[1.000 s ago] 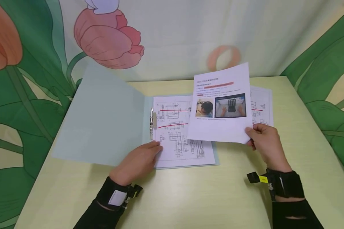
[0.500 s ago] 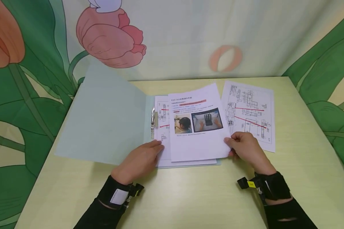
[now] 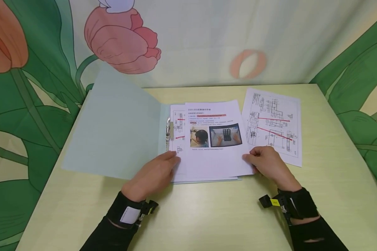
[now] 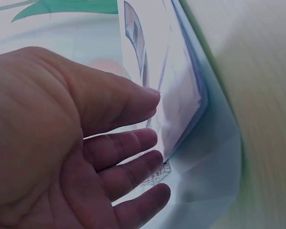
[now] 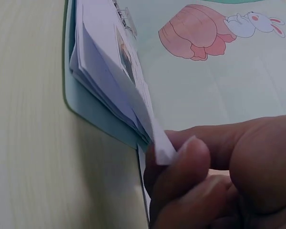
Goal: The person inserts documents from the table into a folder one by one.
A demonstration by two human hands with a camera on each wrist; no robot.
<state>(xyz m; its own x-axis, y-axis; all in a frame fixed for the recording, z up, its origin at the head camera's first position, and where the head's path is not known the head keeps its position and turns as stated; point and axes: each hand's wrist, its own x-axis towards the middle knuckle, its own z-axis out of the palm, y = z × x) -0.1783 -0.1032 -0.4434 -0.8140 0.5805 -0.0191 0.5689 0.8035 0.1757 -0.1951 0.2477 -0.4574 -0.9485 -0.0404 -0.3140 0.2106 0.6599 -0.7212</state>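
A pale blue ring binder [image 3: 113,122] lies open, its cover raised on the left and a metal clip [image 3: 168,130] at the spine. Line drawings with red strokes [image 3: 177,139] are in it. Over them lies a printed sheet [image 3: 216,162] with two photos. My right hand [image 3: 268,165] pinches this sheet's lower right corner between thumb and fingers, clearly seen on the sheet's corner [image 5: 164,155] in the right wrist view. My left hand [image 3: 154,172] rests at the lower left edge of the pages, fingers loosely extended and slightly apart in the left wrist view.
Another drawing sheet [image 3: 271,125] with red strokes lies on the table right of the binder. Behind the pale wooden table [image 3: 213,216] hangs a flowered curtain [image 3: 191,42]. Both wrists wear black straps with small cameras.
My right hand has brought the printed sheet left and down onto the binder's pages, uncovering the loose drawing on the right. The left hand has stayed nearly in place.
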